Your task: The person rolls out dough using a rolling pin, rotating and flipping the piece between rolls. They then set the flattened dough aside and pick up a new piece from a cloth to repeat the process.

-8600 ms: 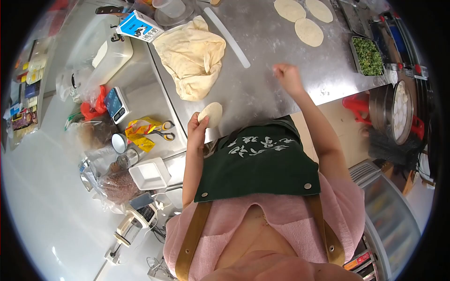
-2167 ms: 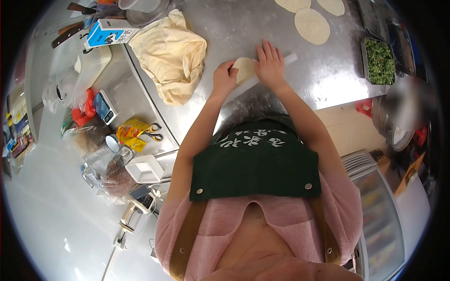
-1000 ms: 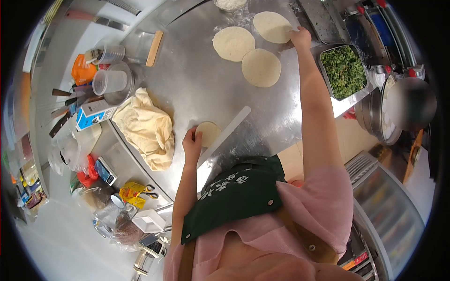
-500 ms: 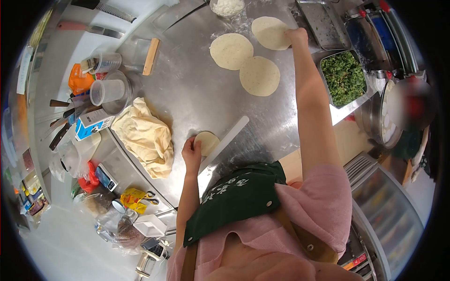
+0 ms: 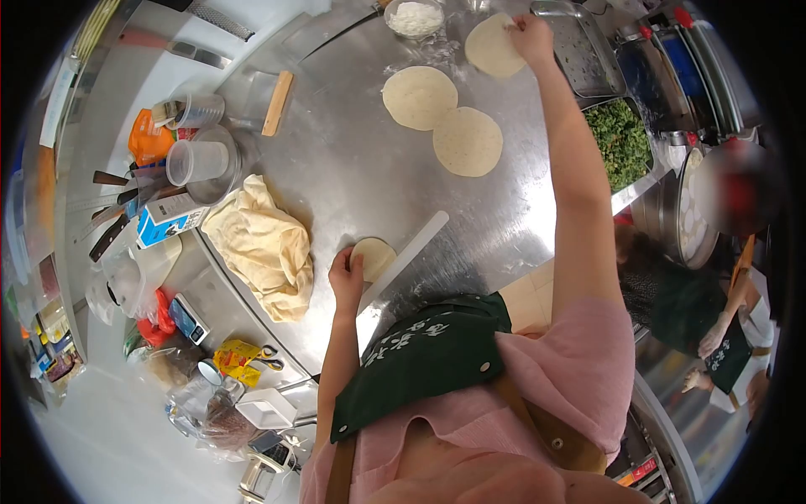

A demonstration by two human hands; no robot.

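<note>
My right hand (image 5: 532, 39) is stretched out to the far side of the steel table, its fingers closed on the edge of a large thin dough round (image 5: 495, 45). Two more flat rounds lie nearby, an upper dough round (image 5: 420, 98) and a lower dough round (image 5: 468, 141), touching at their edges. Close to my body, my left hand (image 5: 345, 275) pinches the rim of a smaller dough round (image 5: 374, 257). A white rolling pin (image 5: 411, 254) lies slanted right beside that small piece.
Chopped greens fill a metal tray (image 5: 620, 147), with another metal tray (image 5: 579, 42) behind. A bowl of flour (image 5: 415, 17) stands at the back. Left are a cream cloth (image 5: 260, 248), a wooden-edged scraper (image 5: 278, 102) and containers. A person in a green apron (image 5: 693, 298) is at right.
My right hand has moved farther away with the large dough round, off from the other two. My left hand stays at the small round. Another person has come into view at right.
</note>
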